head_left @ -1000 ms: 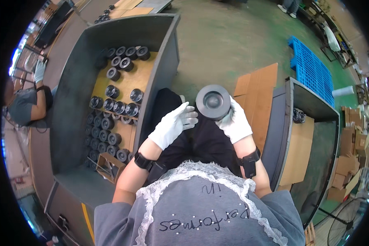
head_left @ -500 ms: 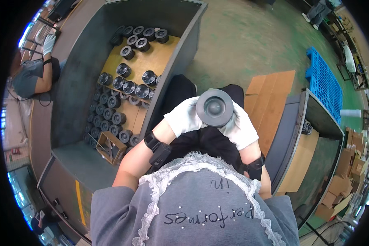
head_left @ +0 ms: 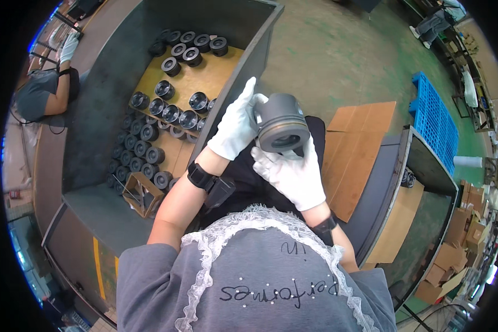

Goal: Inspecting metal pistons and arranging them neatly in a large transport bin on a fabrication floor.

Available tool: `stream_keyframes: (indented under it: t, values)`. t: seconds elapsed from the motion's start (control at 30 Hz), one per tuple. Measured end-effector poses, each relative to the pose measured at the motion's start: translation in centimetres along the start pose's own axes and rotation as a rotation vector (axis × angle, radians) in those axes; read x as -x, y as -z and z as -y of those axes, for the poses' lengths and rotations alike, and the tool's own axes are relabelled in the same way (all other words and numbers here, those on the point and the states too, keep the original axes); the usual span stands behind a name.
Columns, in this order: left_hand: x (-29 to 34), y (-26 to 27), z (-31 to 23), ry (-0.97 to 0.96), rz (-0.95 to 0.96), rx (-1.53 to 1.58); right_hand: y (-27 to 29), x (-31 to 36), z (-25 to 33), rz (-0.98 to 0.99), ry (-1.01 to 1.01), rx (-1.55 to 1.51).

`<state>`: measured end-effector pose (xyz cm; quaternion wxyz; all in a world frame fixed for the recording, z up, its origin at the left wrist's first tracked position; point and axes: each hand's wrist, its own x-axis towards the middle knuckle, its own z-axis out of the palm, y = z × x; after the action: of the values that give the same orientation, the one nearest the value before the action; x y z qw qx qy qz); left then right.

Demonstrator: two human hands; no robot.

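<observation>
A grey engine piston (head_left: 283, 123) is held tilted in front of me, its ringed end with a dark bowl turned toward me. My left hand (head_left: 235, 127), in a white glove, grips it from the left; one finger sticks up past its side. My right hand (head_left: 290, 176), also gloved in white, lies under the ringed end with its fingers stretched to the left and its thumb side against the piston. Where the right palm meets the piston is partly hidden. Many similar pistons (head_left: 171, 113) stand in the grey metal bin (head_left: 94, 116) on my left.
Inside the bin are a yellowish board (head_left: 196, 80) and a small wooden frame (head_left: 144, 193). On the right are a cardboard sheet (head_left: 354, 160), a second metal bin (head_left: 426, 157) and a blue pallet (head_left: 434, 119). A co-worker (head_left: 44, 97) sits beyond the left bin.
The piston has tipped from facing me flat to showing its side and rings. My left hand has shifted up along its side, and my right hand has moved underneath.
</observation>
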<state>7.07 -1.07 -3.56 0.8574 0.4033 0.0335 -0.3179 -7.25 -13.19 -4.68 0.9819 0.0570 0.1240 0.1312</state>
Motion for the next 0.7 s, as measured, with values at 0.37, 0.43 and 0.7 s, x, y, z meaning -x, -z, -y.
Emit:
stream_keyframes:
  t: [0.37, 0.43, 0.7]
  values:
    - [0.0, 0.7, 2.4, -0.070, 0.153, -0.269, -1.1, -1.9, 1.2, 0.070, 0.101, -0.149]
    - [0.4, 1.3, 3.3, -0.138, 0.201, -0.142, -0.7, -1.9, 2.0, 0.060, 0.240, 0.039]
    - [2.0, 0.7, 4.4, 0.107, 0.350, 0.364, 0.2, -1.8, 1.2, -0.467, 1.053, 1.594]
